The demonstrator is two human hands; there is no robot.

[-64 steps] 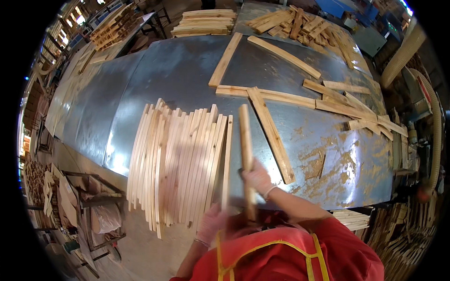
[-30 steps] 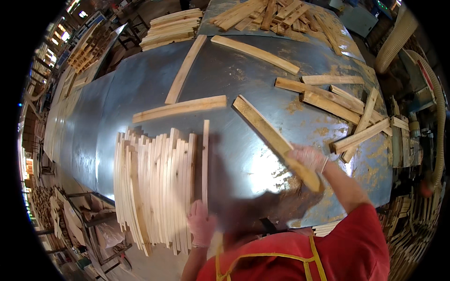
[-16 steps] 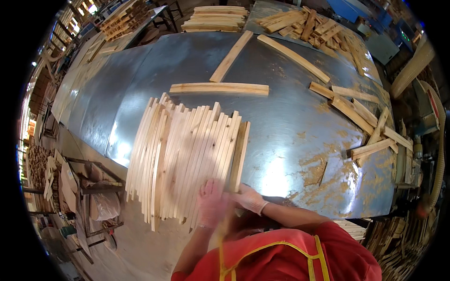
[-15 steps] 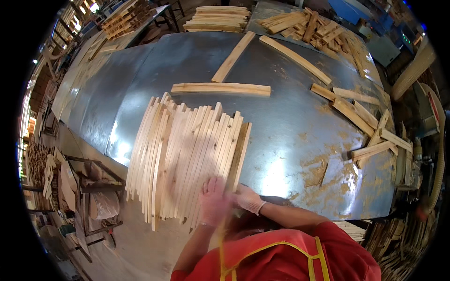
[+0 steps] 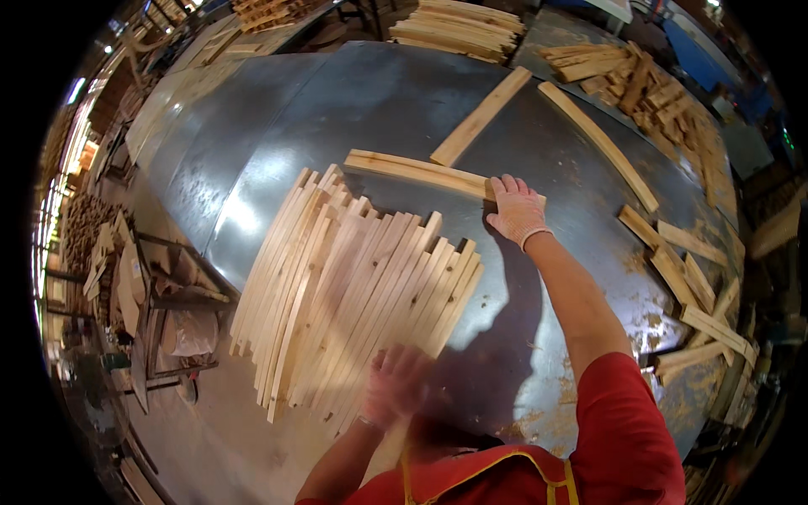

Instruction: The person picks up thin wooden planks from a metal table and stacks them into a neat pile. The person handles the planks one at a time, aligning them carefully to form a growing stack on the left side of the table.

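Observation:
A row of pale wooden strips lies side by side at the table's near edge, their near ends jutting past it. My left hand, in a light glove, is at the near right corner of this row. Motion smears its fingers, and I cannot tell whether it touches the wood. Beyond the row, a single wooden strip lies crosswise. My right hand, gloved too, is at that strip's right end, fingers over the far side and thumb on the near side.
Two longer boards, one leaning left and one slanting right, lie farther back on the metal table. Jumbled offcuts and sawdust are on the right. A heap of wood pieces and a stacked pile are behind.
My right hand has gone from the row's near right edge out to the crosswise strip. My left hand has moved slightly right and down. The view has shifted.

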